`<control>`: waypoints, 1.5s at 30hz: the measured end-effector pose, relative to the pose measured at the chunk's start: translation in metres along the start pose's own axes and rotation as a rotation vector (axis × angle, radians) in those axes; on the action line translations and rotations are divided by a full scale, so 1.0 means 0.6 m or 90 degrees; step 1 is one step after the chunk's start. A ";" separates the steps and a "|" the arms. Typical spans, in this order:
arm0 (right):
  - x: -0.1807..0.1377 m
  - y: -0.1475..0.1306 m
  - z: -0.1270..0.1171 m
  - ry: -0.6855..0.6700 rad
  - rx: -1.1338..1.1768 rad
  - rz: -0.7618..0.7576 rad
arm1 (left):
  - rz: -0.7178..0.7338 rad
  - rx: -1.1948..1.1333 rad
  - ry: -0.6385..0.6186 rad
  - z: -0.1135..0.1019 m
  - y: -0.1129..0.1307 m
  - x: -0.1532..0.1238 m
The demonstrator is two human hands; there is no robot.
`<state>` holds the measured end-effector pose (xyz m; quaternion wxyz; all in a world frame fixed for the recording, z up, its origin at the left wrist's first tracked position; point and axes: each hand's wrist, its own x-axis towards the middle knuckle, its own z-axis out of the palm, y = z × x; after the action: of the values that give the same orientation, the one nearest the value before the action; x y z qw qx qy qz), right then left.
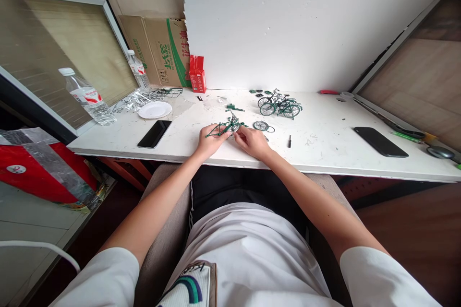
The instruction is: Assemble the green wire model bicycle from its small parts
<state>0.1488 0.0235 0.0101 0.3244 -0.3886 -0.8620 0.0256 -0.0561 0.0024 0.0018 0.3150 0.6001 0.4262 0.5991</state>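
A green model bicycle frame (224, 128) is held over the front part of the white table, with handlebars and a wheel at its right end. My left hand (210, 141) is closed around its lower left part. From the right, my right hand (251, 141) is closed with its fingertips at the wheel end; whether it pinches a small part there is hidden. Just right of my right hand lie a loose wheel (260, 125) and a thin ring (271, 129). Behind the frame rests a small green part (235, 108). Assembled model bicycles (279, 104) stand farther back.
A black phone (154, 134) and a white paper plate (155, 110) lie left, near water bottles (88, 97) and plastic sprues (162, 93). A small screwdriver-like piece (290, 141) and another phone (381, 142) lie right. A red box (197, 75) stands at the back.
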 end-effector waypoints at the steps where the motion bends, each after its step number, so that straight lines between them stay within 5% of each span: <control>1: 0.000 0.001 0.001 -0.003 -0.007 -0.002 | -0.001 0.002 -0.001 0.000 -0.001 0.000; 45: -0.001 -0.006 -0.007 0.032 -0.035 -0.005 | -0.023 -0.029 -0.015 0.000 0.000 -0.002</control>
<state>0.1489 0.0198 0.0142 0.3350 -0.3945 -0.8556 -0.0092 -0.0557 0.0014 0.0015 0.3446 0.5921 0.4191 0.5958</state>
